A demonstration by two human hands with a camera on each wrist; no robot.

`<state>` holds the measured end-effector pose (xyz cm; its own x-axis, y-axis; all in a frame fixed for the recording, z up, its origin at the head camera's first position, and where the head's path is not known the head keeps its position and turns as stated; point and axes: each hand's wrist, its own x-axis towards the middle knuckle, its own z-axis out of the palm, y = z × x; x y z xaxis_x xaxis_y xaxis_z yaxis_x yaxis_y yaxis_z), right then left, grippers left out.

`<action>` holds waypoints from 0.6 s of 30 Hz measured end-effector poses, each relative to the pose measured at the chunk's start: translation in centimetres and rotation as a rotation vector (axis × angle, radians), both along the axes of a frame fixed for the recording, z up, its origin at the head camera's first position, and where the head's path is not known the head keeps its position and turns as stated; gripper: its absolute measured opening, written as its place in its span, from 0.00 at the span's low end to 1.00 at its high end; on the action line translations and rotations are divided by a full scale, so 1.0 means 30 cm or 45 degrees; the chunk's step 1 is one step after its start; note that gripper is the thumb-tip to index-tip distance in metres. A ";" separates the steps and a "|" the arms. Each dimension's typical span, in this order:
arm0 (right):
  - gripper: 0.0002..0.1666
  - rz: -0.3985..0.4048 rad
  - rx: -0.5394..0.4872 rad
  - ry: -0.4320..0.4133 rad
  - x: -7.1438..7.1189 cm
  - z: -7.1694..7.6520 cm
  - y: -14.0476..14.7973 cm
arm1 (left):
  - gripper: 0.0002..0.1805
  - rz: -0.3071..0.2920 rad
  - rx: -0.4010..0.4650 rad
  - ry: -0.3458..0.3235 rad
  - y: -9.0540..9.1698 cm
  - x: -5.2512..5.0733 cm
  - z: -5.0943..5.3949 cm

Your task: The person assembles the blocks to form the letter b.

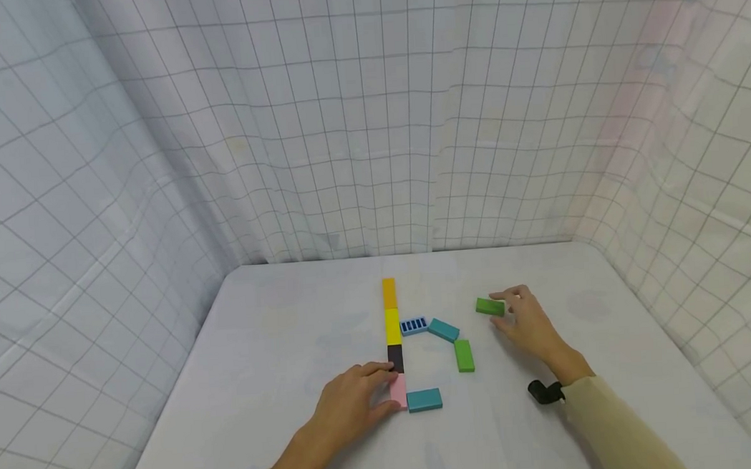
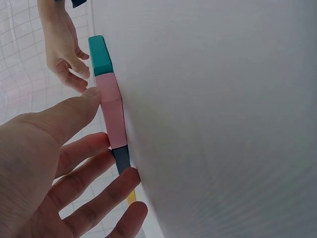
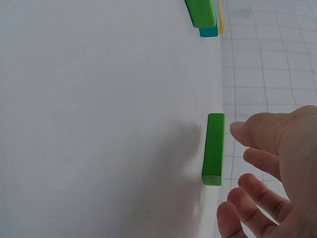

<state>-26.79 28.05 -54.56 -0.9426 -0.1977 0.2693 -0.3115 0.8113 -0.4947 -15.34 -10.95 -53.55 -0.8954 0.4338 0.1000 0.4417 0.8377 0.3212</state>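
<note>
My left hand [image 1: 350,401] is beside the pink block [image 1: 399,393]. Its thumb and index finger touch that block's left side near the two ends, fingers fairly straight. A black block [image 1: 396,359] adjoins the pink one at the far end, and a teal block [image 1: 424,400] lies against its right side. Over at the right, my right hand [image 1: 528,325] hovers around a green block [image 1: 490,306]. In the right wrist view, its thumb and spread fingers stand apart from the green block [image 3: 214,148], which lies flat on the table.
Beyond the black block, a yellow block [image 1: 392,327] and an orange block [image 1: 389,293] continue the straight row. From the yellow one, a blue striped block [image 1: 414,326], another teal block [image 1: 444,329] and a second green block [image 1: 464,356] curve rightward. Gridded white curtains [image 1: 371,156] surround the white table [image 1: 278,326].
</note>
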 end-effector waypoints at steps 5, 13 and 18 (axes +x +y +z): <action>0.29 -0.043 -0.001 -0.042 -0.024 -0.007 0.009 | 0.31 0.009 -0.004 -0.017 0.002 0.000 0.005; 0.30 -0.048 -0.018 -0.148 -0.054 -0.027 0.018 | 0.31 0.010 0.000 -0.021 0.001 0.003 0.005; 0.29 -0.040 -0.012 -0.178 -0.066 -0.034 0.013 | 0.30 0.005 0.015 -0.011 0.001 0.004 0.004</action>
